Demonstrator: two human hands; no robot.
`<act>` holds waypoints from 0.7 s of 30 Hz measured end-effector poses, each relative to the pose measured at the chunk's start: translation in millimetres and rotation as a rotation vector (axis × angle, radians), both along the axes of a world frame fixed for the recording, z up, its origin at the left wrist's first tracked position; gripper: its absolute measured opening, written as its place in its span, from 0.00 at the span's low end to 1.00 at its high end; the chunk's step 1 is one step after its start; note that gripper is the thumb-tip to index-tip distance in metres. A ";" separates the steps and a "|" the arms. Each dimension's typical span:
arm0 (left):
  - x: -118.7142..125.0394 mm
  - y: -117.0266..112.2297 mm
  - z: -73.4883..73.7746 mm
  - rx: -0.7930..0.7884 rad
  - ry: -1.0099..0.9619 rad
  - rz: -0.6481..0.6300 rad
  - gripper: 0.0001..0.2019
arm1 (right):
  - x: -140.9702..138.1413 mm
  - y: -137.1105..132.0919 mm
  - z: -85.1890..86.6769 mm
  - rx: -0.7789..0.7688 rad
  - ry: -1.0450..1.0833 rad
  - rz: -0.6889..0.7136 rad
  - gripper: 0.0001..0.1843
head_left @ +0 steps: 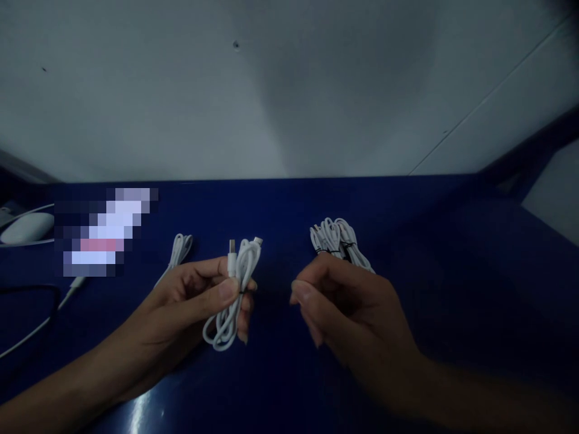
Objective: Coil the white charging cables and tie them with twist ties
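Between the thumb and fingers of my left hand (199, 295) is a coiled white USB cable (246, 265), held upright above the table. Its metal USB-A plug points up, and the smaller plug at the other end shows at the top right of the coil. A thin dark tie wraps the coil's middle. To the right, my right hand (348, 301) is closed in a pinch, thumb against forefinger, apart from the cable; anything in the pinch is too small to make out. Behind it lies a group of tied white cables (335, 238), partly hidden by the hand.
Another coiled white cable (181, 247) lies behind my left wrist on the blue table (271, 386). At the left are a pixelated bright device (111, 229) with a white cord (67, 295) and a white rounded object (28, 229). A pale wall (181, 108) rises behind.
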State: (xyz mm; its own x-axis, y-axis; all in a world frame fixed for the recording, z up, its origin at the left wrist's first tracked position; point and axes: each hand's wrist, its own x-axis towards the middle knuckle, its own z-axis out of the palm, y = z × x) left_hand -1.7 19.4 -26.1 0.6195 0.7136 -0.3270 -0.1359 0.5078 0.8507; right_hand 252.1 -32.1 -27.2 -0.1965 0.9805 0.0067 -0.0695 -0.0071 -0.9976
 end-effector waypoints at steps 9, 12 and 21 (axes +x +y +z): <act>6.4 -0.7 4.7 0.053 0.060 0.005 0.11 | -0.8 5.0 6.5 -0.215 0.187 0.036 0.18; 6.0 0.1 4.1 0.050 0.061 0.016 0.10 | 1.0 7.5 4.8 -0.250 0.215 0.056 0.18; 0.9 0.5 -7.1 0.052 0.017 0.069 0.10 | -3.7 2.8 -3.9 -0.259 0.147 0.117 0.09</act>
